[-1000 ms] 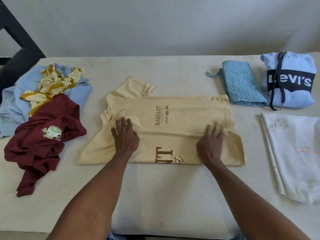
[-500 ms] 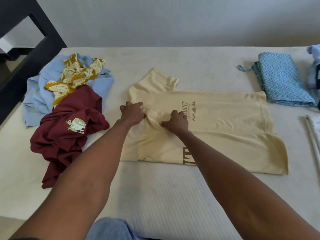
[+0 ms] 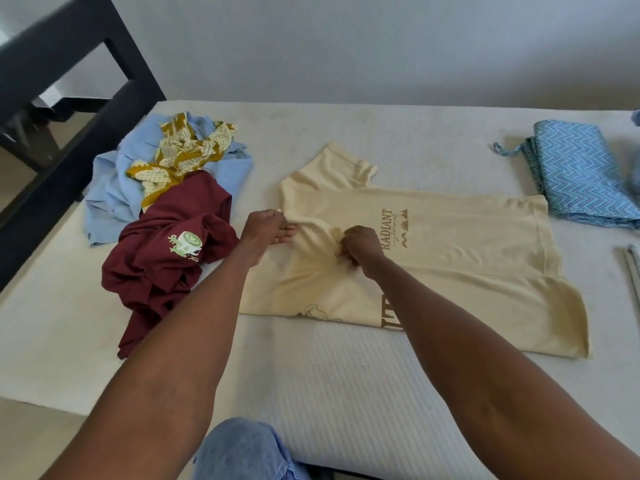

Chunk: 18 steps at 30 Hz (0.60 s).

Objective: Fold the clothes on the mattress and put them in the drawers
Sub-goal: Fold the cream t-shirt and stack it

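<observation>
Both hands have come off the flat smoothing pose of a sec ago and bunched in at the collar end of the cream T-shirt (image 3: 450,258); since half a sec ago they've barely shifted, though the fabric between them is puckered higher. Left hand (image 3: 265,232) sits at the shirt's left edge, fingers curled w/ tips on the cloth edge, pinching it. Right hand (image 3: 358,245) is fisted on a gathered ridge of the shirt just left of the "RADIANT" print, knuckles up.

Shirt lies mid-mattress (image 3: 346,393), folded lengthwise, one short sleeve sticking out at the far side, hem end to the right, part of a large brown print showing at the near edge.

Left of it, unfolded pile: maroon tee (image 3: 162,268) w/ green-white logo, touching the left forearm; behind that a yellow-patterned cloth (image 3: 183,157) on top of a light blue garment (image 3: 110,195). Far right: folded blue zigzag-print cloth (image 3: 578,178) w/ a drawstring, well apart from the shirt; a sliver of folded white fabric (image 3: 632,271) at the frame edge below it. Dark frame (image 3: 104,98) runs along the mattress's left side. Denim-clad knee (image 3: 242,452) at bottom, against the mattress edge.
</observation>
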Available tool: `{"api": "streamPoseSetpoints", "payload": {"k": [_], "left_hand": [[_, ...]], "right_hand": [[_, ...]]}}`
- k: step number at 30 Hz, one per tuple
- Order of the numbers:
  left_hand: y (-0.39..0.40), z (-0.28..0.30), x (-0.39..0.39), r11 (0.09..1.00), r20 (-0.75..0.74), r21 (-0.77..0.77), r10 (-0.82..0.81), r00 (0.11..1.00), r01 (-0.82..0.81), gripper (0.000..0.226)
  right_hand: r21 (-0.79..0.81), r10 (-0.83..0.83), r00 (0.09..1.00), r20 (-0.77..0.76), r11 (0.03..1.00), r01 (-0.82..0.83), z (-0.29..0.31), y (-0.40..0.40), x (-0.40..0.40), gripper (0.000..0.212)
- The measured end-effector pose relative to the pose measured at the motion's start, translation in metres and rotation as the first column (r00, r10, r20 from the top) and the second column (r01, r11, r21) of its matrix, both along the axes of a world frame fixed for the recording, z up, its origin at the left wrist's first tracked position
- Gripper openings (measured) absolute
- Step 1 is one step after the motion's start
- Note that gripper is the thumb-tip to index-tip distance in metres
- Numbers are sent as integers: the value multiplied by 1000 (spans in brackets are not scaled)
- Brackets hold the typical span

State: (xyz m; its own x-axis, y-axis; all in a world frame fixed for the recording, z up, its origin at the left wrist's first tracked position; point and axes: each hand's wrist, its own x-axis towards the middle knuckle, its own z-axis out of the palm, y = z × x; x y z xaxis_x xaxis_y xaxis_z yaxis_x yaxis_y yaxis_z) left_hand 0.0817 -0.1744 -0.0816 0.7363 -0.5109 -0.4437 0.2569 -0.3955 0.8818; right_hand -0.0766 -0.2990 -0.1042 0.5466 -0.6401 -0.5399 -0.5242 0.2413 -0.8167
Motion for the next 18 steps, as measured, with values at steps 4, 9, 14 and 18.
{"api": "streamPoseSetpoints", "payload": {"k": [4,9,14,18], "left_hand": [[15,-2,-4,984,-97,-37,171,981,-175,45],[48,-21,-27,948,128,176,243,961,-264,32],[59,-21,-68,853,553,447,-26,833,-270,24],[51,-36,-90,686,641,655,-285,712,-316,25]], "right_hand": [[342,-305,934,186,911,229,6,9,-9,24],[-152,-250,949,-194,963,223,-7,30,-38,20],[-558,175,941,-288,768,-313,-6,49,-53,29],[-583,-7,903,-430,766,-271,-17,29,-83,22]]}}
